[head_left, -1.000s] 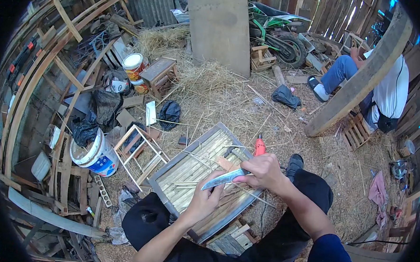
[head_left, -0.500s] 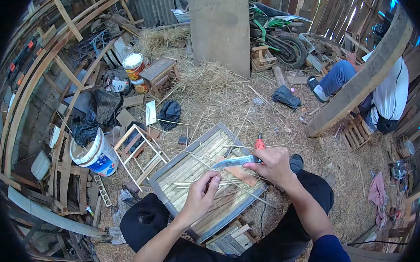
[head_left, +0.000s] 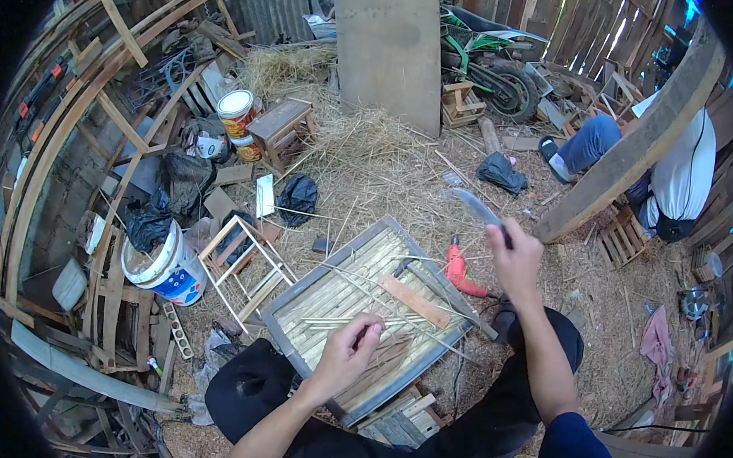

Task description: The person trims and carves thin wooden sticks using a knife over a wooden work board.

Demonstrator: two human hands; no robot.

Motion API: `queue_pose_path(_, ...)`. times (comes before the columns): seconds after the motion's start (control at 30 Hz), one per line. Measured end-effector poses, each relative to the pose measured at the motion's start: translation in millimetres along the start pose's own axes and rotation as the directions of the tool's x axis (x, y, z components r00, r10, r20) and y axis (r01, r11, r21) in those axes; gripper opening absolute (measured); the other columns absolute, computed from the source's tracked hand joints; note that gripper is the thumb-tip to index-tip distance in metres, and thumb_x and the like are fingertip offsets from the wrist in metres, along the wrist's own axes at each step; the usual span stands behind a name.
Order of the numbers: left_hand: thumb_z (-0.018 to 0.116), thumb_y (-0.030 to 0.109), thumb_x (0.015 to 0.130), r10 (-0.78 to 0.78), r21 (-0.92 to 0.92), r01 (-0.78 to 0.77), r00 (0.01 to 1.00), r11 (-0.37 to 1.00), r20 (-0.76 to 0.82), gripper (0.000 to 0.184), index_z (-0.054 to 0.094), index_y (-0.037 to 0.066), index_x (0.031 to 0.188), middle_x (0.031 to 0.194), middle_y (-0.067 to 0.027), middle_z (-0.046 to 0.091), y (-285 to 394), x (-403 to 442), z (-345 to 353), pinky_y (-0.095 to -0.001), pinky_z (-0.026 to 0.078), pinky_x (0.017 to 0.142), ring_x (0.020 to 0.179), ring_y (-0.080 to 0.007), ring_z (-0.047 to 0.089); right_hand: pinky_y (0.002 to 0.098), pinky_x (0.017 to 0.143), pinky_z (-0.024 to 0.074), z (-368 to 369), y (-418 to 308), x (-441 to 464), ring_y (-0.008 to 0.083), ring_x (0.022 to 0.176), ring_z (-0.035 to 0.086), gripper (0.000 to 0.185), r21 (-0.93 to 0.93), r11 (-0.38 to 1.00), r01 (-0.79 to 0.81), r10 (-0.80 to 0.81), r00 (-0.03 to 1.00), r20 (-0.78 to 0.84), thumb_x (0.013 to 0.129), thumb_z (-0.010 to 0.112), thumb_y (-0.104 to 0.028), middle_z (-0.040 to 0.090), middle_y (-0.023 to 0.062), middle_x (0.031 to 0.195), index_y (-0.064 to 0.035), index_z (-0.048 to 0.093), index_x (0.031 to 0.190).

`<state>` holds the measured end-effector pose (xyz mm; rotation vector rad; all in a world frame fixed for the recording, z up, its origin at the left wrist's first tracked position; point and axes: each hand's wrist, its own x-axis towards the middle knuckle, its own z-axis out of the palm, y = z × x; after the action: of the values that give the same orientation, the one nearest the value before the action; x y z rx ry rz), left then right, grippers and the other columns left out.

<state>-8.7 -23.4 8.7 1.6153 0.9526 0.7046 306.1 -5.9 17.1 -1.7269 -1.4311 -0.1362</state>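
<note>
My right hand [head_left: 516,262] is raised past the right corner of the framed bamboo-slat panel [head_left: 277,301]. It grips the dark handle of a knife [head_left: 475,208], whose broad blade points up and left. Over the middle of the panel, my left hand [head_left: 345,356] is closed; what its fingers hold, if anything, is hidden. Thin bamboo strips [head_left: 337,319] lie loose beside that hand. Farther right on the panel rest a flat brown wood piece [head_left: 415,302] and a hammer [head_left: 446,290]. A red power drill [head_left: 460,271] lies on the ground beyond the panel's right edge.
A small wooden frame [head_left: 259,261] and a white bucket [head_left: 170,264] stand left. Ahead are a wooden stool [head_left: 279,121], a tall board [head_left: 390,56] and a motorbike [head_left: 494,78]. A leaning post [head_left: 636,152] partly hides a seated person [head_left: 685,163] at right.
My right hand has swung the knife up and to the right, away from my left hand. The hammer and drill now show more fully. My left hand has barely moved.
</note>
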Motion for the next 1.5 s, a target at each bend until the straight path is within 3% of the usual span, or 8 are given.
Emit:
queue_pose_path(0.13,0.053,0.016,0.102,-0.041,-0.069,0.038,0.998,0.997,-0.043,0.018,0.062,0.001,0.107,0.072,0.0037,0.046,-5.8,-1.3,7.1,-0.0226,0.034,0.056,0.064,-0.005,0.038,0.0386,0.048,0.0432,-11.9,1.2,2.7,0.0296,0.048,0.059,0.031,0.053,0.997,-0.053,0.053,0.999,-0.01,0.09,0.068,-0.033,0.055,0.0113,0.055,-0.0063,0.059,0.078)
queue_pose_path(0.23,0.053,0.016,0.102,-0.178,-0.169,0.174,0.984,0.97,-0.012,0.017,0.06,0.002,0.11,0.074,0.003,0.048,-2.6,3.8,-1.7,-0.0215,0.035,0.058,0.065,-0.0051,0.04,0.0377,0.045,0.0417,-1.1,-2.4,-6.3,0.0284,0.047,0.059,0.03,0.042,0.995,0.088,-0.09,0.995,0.048,0.089,0.069,-0.035,0.055,0.0105,0.055,-0.0081,0.06,0.079)
queue_pose_path(0.33,0.052,0.016,0.103,-0.125,-0.408,0.091,0.991,0.908,-0.056,0.017,0.057,0.003,0.112,0.078,0.0019,0.051,-16.0,14.3,4.6,-0.0211,0.037,0.057,0.065,-0.0047,0.042,0.0365,0.043,0.0401,4.5,-9.1,-8.0,0.0261,0.045,0.057,0.033,0.08,0.983,0.162,-0.169,0.982,0.089,0.087,0.071,-0.039,0.054,0.0088,0.053,-0.0092,0.06,0.076)
queue_pose_path(0.47,0.05,0.017,0.103,-0.185,-0.494,0.175,0.982,0.852,0.029,0.019,0.055,0.003,0.116,0.078,0.0021,0.05,-5.3,22.9,3.3,-0.0209,0.034,0.051,0.063,-0.0031,0.042,0.0351,0.043,0.0402,15.7,-20.7,-9.7,0.0237,0.044,0.056,0.038,0.213,0.922,0.325,-0.354,0.928,0.116,0.084,0.072,-0.043,0.052,0.0063,0.052,-0.0091,0.06,0.073)
queue_pose_path(0.7,0.05,0.015,0.103,-0.093,-0.467,0.108,0.994,0.878,0.055,0.024,0.055,0.003,0.123,0.076,0.0025,0.051,16.6,33.0,17.6,-0.0197,0.035,0.052,0.063,-0.0023,0.043,0.0336,0.044,0.0411,40.2,-46.5,-19.7,0.0212,0.045,0.056,0.044,0.401,0.763,0.507,-0.6,0.786,0.147,0.08,0.074,-0.049,0.051,0.0037,0.051,-0.0093,0.06,0.07)
queue_pose_path(0.87,0.051,0.014,0.103,-0.054,-0.476,0.067,0.998,0.877,0.041,0.023,0.058,0.003,0.121,0.08,0.0018,0.055,11.1,37.3,30.7,-0.0188,0.036,0.056,0.065,-0.0032,0.046,0.0342,0.044,0.0412,39.4,-46.4,-20.1,0.0217,0.044,0.055,0.045,0.383,0.775,0.503,-0.585,0.8,0.132,0.08,0.073,-0.05,0.05,0.0039,0.05,-0.0088,0.059,0.07)
queue_pose_path(1.07,0.052,0.015,0.101,-0.054,-0.324,0.066,0.997,0.944,0.046,0.015,0.061,0.002,0.102,0.085,-0.0016,0.061,10.7,34.6,23.8,-0.0213,0.035,0.054,0.061,-0.0039,0.042,0.0348,0.045,0.041,27.0,-44.1,-15.3,0.023,0.045,0.056,0.045,0.348,0.806,0.48,-0.556,0.815,0.165,0.077,0.075,-0.05,0.052,0.0053,0.052,-0.0071,0.062,0.074)
queue_pose_path(1.5,0.055,0.013,0.101,-0.046,-0.45,0.074,0.996,0.89,0.071,0.018,0.055,0.003,0.116,0.089,-0.0008,0.062,11.0,26.5,17.9,-0.0185,0.037,0.055,0.066,-0.0022,0.047,0.0355,0.044,0.0422,17.6,-42.1,-25.9,0.0218,0.047,0.058,0.042,0.347,0.792,0.502,-0.597,0.755,0.271,0.081,0.073,-0.049,0.053,0.0039,0.053,-0.009,0.061,0.075)
